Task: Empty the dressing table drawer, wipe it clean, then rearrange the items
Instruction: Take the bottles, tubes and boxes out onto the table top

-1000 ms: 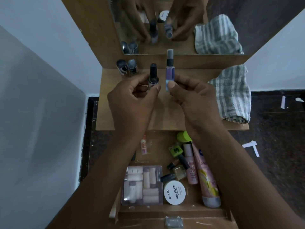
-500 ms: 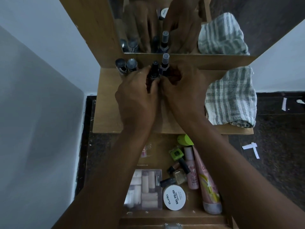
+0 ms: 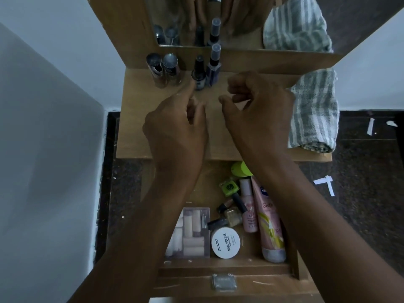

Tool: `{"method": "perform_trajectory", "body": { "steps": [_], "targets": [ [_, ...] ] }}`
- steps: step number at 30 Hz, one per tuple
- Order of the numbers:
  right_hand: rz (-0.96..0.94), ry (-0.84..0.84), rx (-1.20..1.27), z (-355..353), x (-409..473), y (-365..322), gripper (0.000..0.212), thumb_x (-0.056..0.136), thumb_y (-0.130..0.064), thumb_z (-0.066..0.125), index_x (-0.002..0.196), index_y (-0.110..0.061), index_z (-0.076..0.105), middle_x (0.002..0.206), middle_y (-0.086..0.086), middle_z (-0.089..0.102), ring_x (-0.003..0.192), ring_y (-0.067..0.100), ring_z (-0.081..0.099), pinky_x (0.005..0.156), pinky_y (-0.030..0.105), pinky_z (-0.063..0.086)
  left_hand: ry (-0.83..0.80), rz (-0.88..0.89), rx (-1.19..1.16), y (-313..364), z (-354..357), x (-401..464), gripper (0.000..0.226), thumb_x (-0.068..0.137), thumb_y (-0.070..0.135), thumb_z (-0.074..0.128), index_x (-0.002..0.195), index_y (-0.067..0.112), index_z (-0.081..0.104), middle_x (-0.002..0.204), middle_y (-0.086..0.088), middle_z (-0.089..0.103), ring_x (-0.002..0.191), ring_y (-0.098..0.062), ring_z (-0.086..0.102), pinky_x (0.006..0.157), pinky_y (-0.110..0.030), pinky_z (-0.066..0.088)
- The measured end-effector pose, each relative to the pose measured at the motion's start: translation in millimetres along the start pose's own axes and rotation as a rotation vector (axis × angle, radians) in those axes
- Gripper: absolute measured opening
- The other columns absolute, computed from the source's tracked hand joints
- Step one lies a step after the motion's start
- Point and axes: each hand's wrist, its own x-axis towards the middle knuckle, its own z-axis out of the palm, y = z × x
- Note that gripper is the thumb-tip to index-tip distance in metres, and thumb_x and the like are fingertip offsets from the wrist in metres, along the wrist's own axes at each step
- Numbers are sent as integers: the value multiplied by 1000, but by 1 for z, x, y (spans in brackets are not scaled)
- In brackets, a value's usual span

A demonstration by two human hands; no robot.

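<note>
A: Where is there room on the counter [image 3: 140,127]?

B: The middle and front lie bare under both hands. At the back, four upright bottles [image 3: 183,68] stand in a row against the mirror frame [image 3: 273,62]; a folded towel [image 3: 312,114] fills the right end.

A: And the drawer [image 3: 218,267]?

B: Its right and front are crowded with tubes, bottles, a round tub [image 3: 225,242] and a clear box [image 3: 188,232]. The back left is mostly hidden behind the left forearm.
</note>
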Motion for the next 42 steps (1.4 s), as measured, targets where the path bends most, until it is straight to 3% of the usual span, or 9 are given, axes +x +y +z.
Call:
{"method": "perform_trajectory", "body": {
  "steps": [5,11,15,19,23,27,34,39,42],
  "targets": [
    [-96,-84,-29,-44,-46,-3,9,89,-19,79,96,-14,76,84,-6,75,68,5,63,63,17,49,-101,74,-17,12,-36,-55,34,97,17,74,129,5,70,114,-7,77,100,-10,75,88,-31,62],
    [-62,-481,-272,-46,-100,20,10,87,-31,72,91,-22,74,77,-2,73,69,25,69,58,39,55,-377,171,76,-17,-47,-103,23,94,20,71,115,13,77,106,-1,79,93,-11,73,82,-33,61],
    [-28,-711,-505,-27,-113,31,12,82,-22,76,93,-21,71,84,4,72,76,36,70,54,33,50,-603,149,234,-37,-31,-115,14,82,18,76,95,20,78,88,1,77,79,-15,69,67,-35,59],
    [-20,-786,-603,-19,-117,29,11,85,-15,70,94,-20,65,85,9,67,81,38,68,56,31,34,-789,114,335,-52,-13,-122,19,84,30,62,92,26,78,91,4,76,86,-20,70,74,-36,55],
    [-18,-797,-643,-15,-116,29,18,86,-13,68,102,-20,62,90,9,69,86,38,70,58,32,35,-846,78,356,-57,4,-129,30,86,39,51,88,24,77,91,1,75,87,-24,68,80,-39,53],
    [-35,-801,-636,-10,-116,28,17,87,-12,67,101,-19,62,89,9,69,86,38,71,57,32,33,-805,40,329,-53,8,-127,16,82,28,63,73,19,72,76,-6,72,73,-30,66,68,-36,53],
    [-58,-763,-566,-12,-114,30,11,87,-15,67,97,-20,66,84,8,69,82,37,70,58,31,34,-755,-8,305,-50,12,-129,7,81,24,71,76,19,74,79,-5,72,74,-27,67,69,-37,54],
    [-63,-674,-475,-25,-110,24,12,86,-24,69,96,-18,66,83,9,68,78,38,68,58,34,49,-718,-13,253,-44,16,-127,9,72,16,68,65,11,69,67,-9,70,62,-31,66,62,-37,55],
    [-107,-590,-455,-34,-106,19,20,82,-30,70,101,-23,66,83,4,68,76,35,67,57,31,40,-722,10,244,-42,20,-126,11,70,7,74,63,9,67,63,-9,69,60,-30,66,60,-30,49]
  ]
}}
